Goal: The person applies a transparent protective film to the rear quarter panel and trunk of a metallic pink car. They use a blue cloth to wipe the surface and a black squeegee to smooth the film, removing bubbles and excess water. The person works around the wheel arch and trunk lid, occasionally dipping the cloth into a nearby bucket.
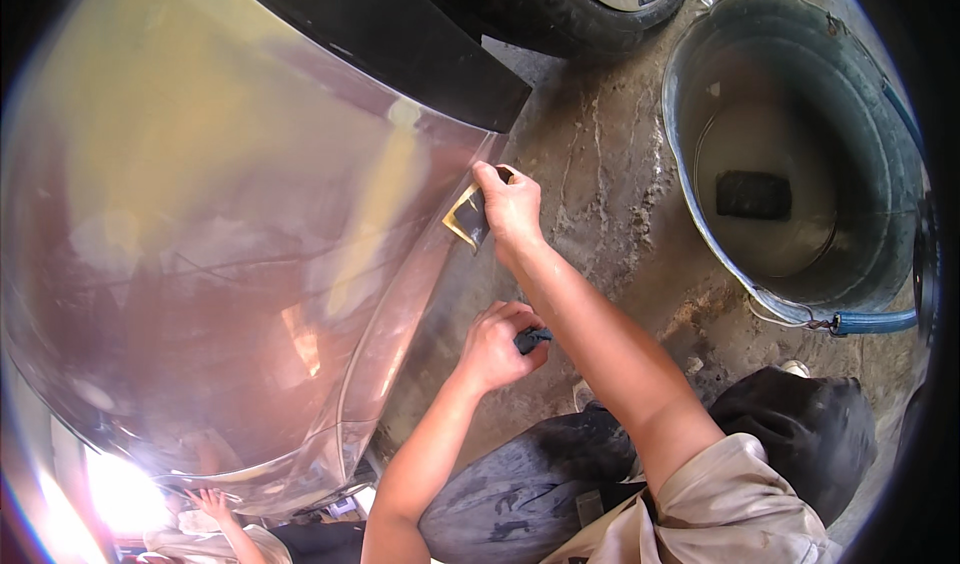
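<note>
My right hand [516,202] grips a folded piece of sandpaper [471,220], dark with a yellowish edge. The sheet lies at the lower edge of a brown car bumper [247,279], near where the black wheel-arch trim [420,46] ends. Yellowish and pale sanded patches mark the bumper's painted surface. Closer to my body, my left hand [495,348] is closed around a dark, crumpled piece [531,339], a cloth or sponge; most of it is hidden by the fingers.
A large metal bucket [679,166] stands at the right with murky water and a dark block [753,195] inside. Its wire handle has a blue sleeve [874,322]. A tyre [540,20] sits beyond on the rough concrete floor [600,189]. Another person's hand [214,502] touches the bumper at lower left.
</note>
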A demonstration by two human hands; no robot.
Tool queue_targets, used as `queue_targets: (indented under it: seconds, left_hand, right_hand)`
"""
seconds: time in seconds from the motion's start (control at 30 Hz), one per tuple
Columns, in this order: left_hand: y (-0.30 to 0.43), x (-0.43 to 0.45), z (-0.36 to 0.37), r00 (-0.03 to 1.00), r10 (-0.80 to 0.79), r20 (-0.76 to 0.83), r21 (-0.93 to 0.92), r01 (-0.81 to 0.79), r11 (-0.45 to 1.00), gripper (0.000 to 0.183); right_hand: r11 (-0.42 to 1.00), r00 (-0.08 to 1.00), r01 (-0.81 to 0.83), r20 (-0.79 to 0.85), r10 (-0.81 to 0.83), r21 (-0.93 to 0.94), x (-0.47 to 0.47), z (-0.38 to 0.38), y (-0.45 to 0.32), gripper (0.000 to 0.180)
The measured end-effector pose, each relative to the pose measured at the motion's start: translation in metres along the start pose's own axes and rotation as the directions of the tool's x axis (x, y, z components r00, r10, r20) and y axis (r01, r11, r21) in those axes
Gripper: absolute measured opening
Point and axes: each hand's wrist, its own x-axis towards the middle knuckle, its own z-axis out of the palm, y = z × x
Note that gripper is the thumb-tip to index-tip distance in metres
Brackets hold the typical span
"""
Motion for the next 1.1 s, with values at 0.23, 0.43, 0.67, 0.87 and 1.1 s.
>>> queue_targets:
  seconds: [0.23,0.43,0.67,0.87,1.1]
  left_hand:
    - [0.005,0.002,-0.003,1.000,0.004,-0.010,-0.005,-0.004,1.000,0.027]
    - [0.006,0.001,0.001,1.000,0.006,0.008,0.015,-0.006,1.000,0.029]
    - [0.008,0.001,0.002,0.999,0.012,-0.036,-0.032,-0.013,0.999,0.029]
    - [0.009,0.006,-0.002,1.000,0.026,-0.008,-0.018,-0.026,1.000,0.030]
    - [0.005,0.003,0.006,0.995,0.068,-0.075,-0.036,-0.071,0.997,0.024]
  right_hand:
    - [0.999,1.000,-0.009,0.015,0.010,-0.048,-0.008,-0.001,0.003,0.028]
    - [0.997,1.000,0.012,0.026,-0.010,-0.081,-0.007,-0.002,0.006,0.027]
    - [0.997,0.999,0.034,0.000,-0.035,-0.072,0.004,-0.003,-0.008,0.026]
    - [0.995,1.000,0.015,0.024,-0.012,-0.096,-0.005,-0.001,0.006,0.025]
    - [0.995,0.999,0.040,0.015,-0.039,-0.087,0.004,-0.005,0.001,0.028]
